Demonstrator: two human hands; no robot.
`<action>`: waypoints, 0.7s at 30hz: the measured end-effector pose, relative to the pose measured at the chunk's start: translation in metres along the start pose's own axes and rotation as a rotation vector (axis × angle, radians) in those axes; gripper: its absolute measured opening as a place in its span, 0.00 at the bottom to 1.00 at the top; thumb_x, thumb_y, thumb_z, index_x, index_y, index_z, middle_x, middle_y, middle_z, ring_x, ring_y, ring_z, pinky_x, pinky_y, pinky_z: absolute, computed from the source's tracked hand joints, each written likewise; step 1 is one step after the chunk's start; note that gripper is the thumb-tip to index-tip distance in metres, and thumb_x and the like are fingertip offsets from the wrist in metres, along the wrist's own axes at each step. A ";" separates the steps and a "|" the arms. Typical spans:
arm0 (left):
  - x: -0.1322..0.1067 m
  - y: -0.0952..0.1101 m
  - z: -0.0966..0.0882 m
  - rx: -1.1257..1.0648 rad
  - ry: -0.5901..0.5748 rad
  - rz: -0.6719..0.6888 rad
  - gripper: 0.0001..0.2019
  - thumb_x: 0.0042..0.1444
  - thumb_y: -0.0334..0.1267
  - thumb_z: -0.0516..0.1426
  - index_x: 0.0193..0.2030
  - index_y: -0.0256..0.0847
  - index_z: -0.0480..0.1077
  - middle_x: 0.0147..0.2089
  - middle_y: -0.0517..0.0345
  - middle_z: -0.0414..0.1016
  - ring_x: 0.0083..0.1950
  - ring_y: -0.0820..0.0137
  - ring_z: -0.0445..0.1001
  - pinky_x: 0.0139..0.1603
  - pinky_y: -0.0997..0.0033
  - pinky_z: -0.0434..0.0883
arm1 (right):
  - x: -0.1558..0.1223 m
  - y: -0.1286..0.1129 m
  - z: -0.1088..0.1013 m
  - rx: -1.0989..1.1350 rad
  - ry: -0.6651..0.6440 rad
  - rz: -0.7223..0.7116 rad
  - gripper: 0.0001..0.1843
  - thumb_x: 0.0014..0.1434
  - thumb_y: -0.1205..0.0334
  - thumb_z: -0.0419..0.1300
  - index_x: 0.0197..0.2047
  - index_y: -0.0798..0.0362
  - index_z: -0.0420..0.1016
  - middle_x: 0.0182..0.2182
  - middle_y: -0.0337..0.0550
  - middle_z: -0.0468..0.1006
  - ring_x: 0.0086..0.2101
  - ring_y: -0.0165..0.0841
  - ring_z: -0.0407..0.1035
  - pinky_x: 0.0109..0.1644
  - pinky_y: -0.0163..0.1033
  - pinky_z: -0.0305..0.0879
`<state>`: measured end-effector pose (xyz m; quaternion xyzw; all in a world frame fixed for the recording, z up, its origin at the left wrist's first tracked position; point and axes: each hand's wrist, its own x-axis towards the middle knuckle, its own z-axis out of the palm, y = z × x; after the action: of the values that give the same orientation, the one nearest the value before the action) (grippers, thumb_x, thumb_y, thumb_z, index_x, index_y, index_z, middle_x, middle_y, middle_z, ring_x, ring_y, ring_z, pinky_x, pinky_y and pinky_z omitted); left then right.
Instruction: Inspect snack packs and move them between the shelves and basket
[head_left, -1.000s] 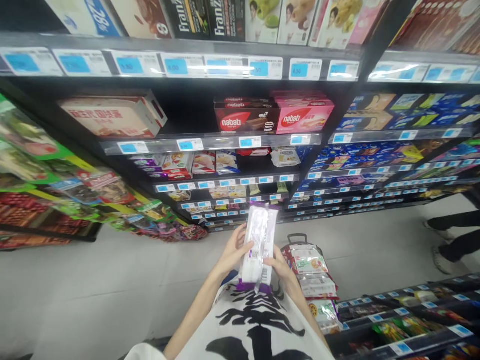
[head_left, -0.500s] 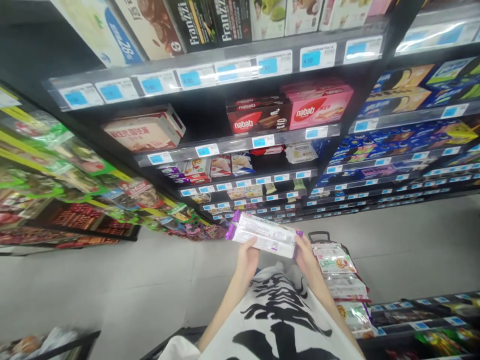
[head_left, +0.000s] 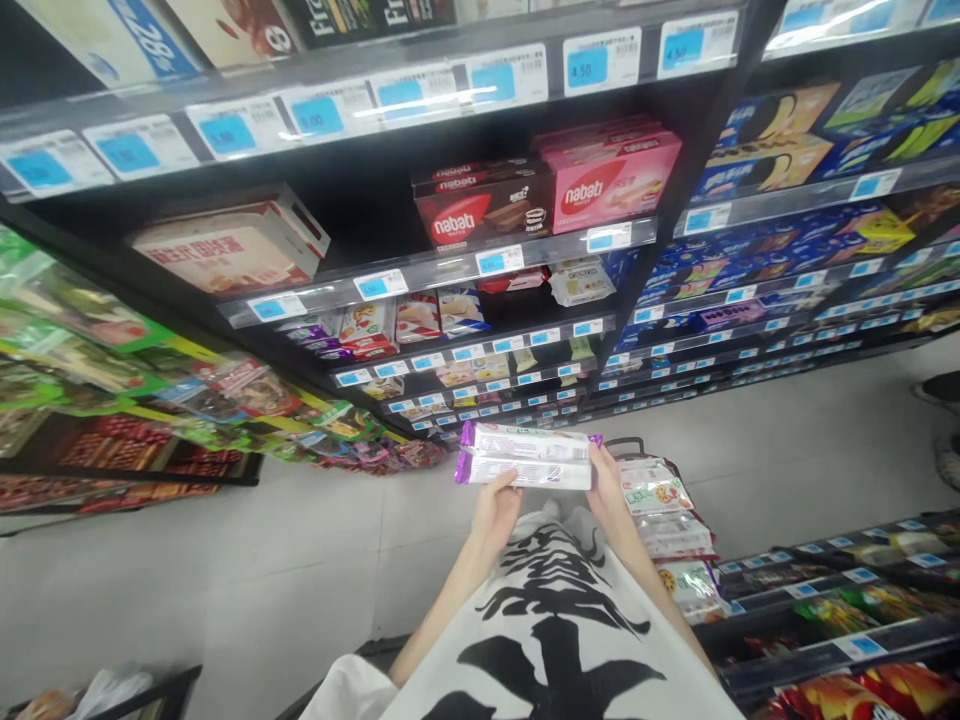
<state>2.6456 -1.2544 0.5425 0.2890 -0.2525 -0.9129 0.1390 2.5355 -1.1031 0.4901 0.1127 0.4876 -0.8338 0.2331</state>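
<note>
Two white snack packets (head_left: 529,458) with purple crimped ends lie side by side between my hands, in front of my body and above the floor. My left hand (head_left: 496,505) grips them from below near their left part, thumb on the upper face. At their right ends my right hand (head_left: 606,480) is closed round the edge. Small print and a barcode show on the side facing me. To the right of my right hand stands a cart or basket (head_left: 626,443) with a dark handle, piled with similar packets (head_left: 660,492).
Ahead are shelves with dark wafer boxes (head_left: 484,205), pink wafer boxes (head_left: 611,178) and a pale carton (head_left: 232,240). Bagged goods (head_left: 247,390) hang at the left. A low shelf (head_left: 825,590) stands at the lower right. Someone's shoe (head_left: 941,388) shows at the right edge.
The packets have turned from a slant to nearly level, still in both hands. The view has shifted closer to the shelves, and a person's shoes have appeared at the right edge.
</note>
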 end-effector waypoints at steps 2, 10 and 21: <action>0.000 -0.001 0.000 -0.041 0.018 -0.011 0.27 0.43 0.29 0.67 0.53 0.46 0.73 0.53 0.57 0.79 0.63 0.61 0.73 0.64 0.63 0.67 | -0.001 -0.001 0.000 0.024 0.006 0.011 0.26 0.51 0.47 0.72 0.49 0.50 0.78 0.43 0.44 0.84 0.47 0.43 0.79 0.52 0.46 0.75; 0.000 -0.001 -0.001 -0.100 0.015 -0.006 0.27 0.43 0.26 0.66 0.52 0.45 0.74 0.53 0.57 0.80 0.60 0.63 0.75 0.56 0.69 0.71 | -0.002 -0.006 0.005 0.053 0.011 0.036 0.26 0.50 0.47 0.73 0.49 0.51 0.78 0.44 0.43 0.84 0.48 0.42 0.78 0.52 0.45 0.76; -0.005 -0.001 -0.006 -0.050 -0.003 0.031 0.21 0.43 0.28 0.68 0.45 0.45 0.75 0.47 0.59 0.81 0.59 0.62 0.75 0.55 0.66 0.69 | -0.007 -0.008 0.012 0.066 0.016 0.035 0.24 0.50 0.47 0.73 0.47 0.51 0.79 0.42 0.42 0.84 0.47 0.41 0.78 0.50 0.43 0.77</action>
<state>2.6531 -1.2542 0.5401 0.2800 -0.2342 -0.9172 0.1597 2.5375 -1.1082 0.5050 0.1354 0.4597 -0.8442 0.2400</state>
